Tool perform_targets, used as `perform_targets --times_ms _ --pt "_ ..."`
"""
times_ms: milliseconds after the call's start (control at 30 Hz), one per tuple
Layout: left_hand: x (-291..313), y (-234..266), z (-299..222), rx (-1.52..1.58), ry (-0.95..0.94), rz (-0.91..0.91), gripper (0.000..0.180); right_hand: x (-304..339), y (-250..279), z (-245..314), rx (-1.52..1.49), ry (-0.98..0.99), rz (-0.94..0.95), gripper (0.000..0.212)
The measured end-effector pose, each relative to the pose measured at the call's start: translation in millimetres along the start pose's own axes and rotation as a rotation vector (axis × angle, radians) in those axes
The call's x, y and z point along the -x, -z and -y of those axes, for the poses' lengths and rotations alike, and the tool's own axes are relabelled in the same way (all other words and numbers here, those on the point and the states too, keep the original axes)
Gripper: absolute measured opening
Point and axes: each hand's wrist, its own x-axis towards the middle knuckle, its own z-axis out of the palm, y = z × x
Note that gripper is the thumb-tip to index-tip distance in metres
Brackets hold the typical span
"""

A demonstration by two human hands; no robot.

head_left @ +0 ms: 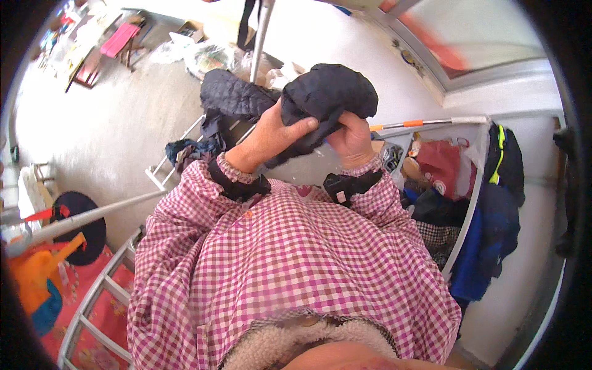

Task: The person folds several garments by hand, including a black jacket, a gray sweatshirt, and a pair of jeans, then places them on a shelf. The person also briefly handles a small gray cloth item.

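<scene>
Up in front of my chest is a black cloth bundle [330,89], rounded and soft, held between both hands. My left hand [265,139] grips its lower left side, with the thumb lying across the front of the cloth. My right hand [354,143] is closed on the lower right side, its fingers partly hidden by the fabric. Just behind and left of the bundle, a dark quilted garment [231,94] lies over a white metal rack [161,176]. Crumpled dark blue cloth [191,151] hangs on the same rack.
To the right, a large holder [472,213] contains clothes, with dark and blue garments [490,222] draped over its side. A metal pole [262,40] rises ahead. Plastic bags [213,58] and a pink stool [120,40] stand farther off. Lower left are a ladder-like frame [111,287] and colourful cloths [37,274].
</scene>
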Motion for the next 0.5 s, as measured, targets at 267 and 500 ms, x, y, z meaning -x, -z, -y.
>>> perform_targets --times_ms 267,500 --pt "-37.6 58.2 23.6 -0.673 -0.445 -0.347 0.025 16.1 72.9 44.9 -0.113 0.221 -0.101 0.02" --pt "-64.5 -12.7 -23.8 -0.75 -0.513 0.375 0.02 60.7 77.8 133.8 1.489 0.397 0.103 0.107"
